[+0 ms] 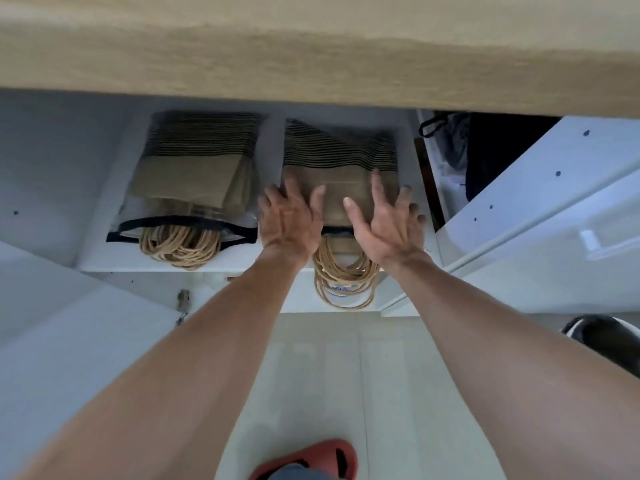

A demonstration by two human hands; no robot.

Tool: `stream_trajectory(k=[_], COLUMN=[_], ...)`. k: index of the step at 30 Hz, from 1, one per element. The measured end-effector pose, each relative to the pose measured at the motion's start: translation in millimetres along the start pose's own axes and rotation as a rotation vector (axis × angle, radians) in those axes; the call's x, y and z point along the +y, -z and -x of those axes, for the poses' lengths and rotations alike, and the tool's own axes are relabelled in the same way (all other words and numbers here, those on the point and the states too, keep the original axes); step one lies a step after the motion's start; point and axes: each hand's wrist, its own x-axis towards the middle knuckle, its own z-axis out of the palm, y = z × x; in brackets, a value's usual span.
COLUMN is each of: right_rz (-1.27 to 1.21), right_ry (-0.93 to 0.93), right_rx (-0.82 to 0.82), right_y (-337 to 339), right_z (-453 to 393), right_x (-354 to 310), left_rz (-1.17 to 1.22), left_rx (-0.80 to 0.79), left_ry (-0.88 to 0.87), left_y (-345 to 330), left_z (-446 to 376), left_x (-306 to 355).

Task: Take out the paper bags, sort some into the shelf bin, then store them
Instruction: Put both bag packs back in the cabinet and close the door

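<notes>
Two stacks of brown paper bags lie in clear bins with black trim on a white shelf under a counter. The left stack (194, 174) rests in its bin (180, 232), twine handles spilling over the front. My left hand (287, 220) and my right hand (384, 223) press flat, fingers spread, on the front of the right stack (339, 157). Its twine handles (343, 278) hang over the shelf edge. Neither hand grips anything.
A tan countertop (311, 50) overhangs the shelf. An open white cabinet door (540, 209) stands to the right, another (69, 323) to the left. A dark compartment with cloth (485, 157) sits at right. My red sandal (311, 459) and a black shoe (602, 337) are on the floor.
</notes>
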Motion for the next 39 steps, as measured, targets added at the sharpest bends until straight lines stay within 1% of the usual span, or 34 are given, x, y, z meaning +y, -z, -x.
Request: stream_trajectory(k=[2,4,5,7,8,11,14,16,19,21,23,26,29,31,32,34,39], right_rz=[0.024,0.026,0.033,0.064,0.084,0.119,0.106,0.061,0.015,-0.006,-0.04,-0.069,-0.087,-0.08,-0.078,-0.068,-0.054], right_ry=[-0.033,-0.021,0.003,0.081,0.132,0.263,0.388,0.435,0.454,0.484,0.52,0.578,0.621,0.649,0.659,0.667,0.651], right_rx=[0.021,0.063,0.047,-0.031,-0.069,-0.133,-0.178,-0.177,-0.149,-0.164,-0.166,-0.158,-0.156,-0.162,-0.155,-0.14,-0.161], right_y=[6.6,11.2,14.0,24.3,32.8,77.1,130.9,163.1,199.6,213.9,223.7,231.2,231.6,231.1,231.4,230.6,227.0], right_z=[24.5,64.3,87.4,132.9,154.0,208.2,260.8,288.5,326.3,351.6,374.1,405.1,434.2,450.7,456.7,463.7,483.3], right_x=[-6.6,-14.0,-18.0,-28.3,-34.3,-61.6,-101.7,-132.9,-181.4,-209.4,-236.7,-269.3,-281.3,-280.9,-279.0,-270.3,-221.5], left_rz=[-0.056,-0.025,0.021,0.087,0.078,-0.064,-0.111,-0.123,-0.119,-0.12,-0.131,-0.214,-0.266,-0.274,-0.303,-0.366,-0.409], left_rx=[0.046,0.048,0.019,-0.031,-0.05,-0.11,-0.11,-0.054,0.083,0.179,0.234,0.233,0.104,-0.014,-0.046,-0.037,-0.077], left_ry=[-0.095,-0.21,-0.223,-0.171,-0.149,-0.135,-0.057,0.011,0.108,0.149,0.189,0.229,0.318,0.394,0.406,0.396,0.484], left_y=[11.9,24.7,32.9,56.5,70.0,126.6,202.7,258.2,337.6,374.8,399.0,413.2,406.4,398.5,393.7,388.9,377.2], left_z=[16.2,46.7,67.3,113.8,138.1,210.0,271.6,298.8,322.2,334.8,349.7,381.9,430.1,459.1,468.5,472.1,472.8], left_x=[-2.3,-8.1,-12.7,-27.4,-39.0,-84.5,-128.7,-150.3,-179.4,-197.8,-217.1,-251.9,-279.9,-287.5,-290.2,-289.8,-254.4])
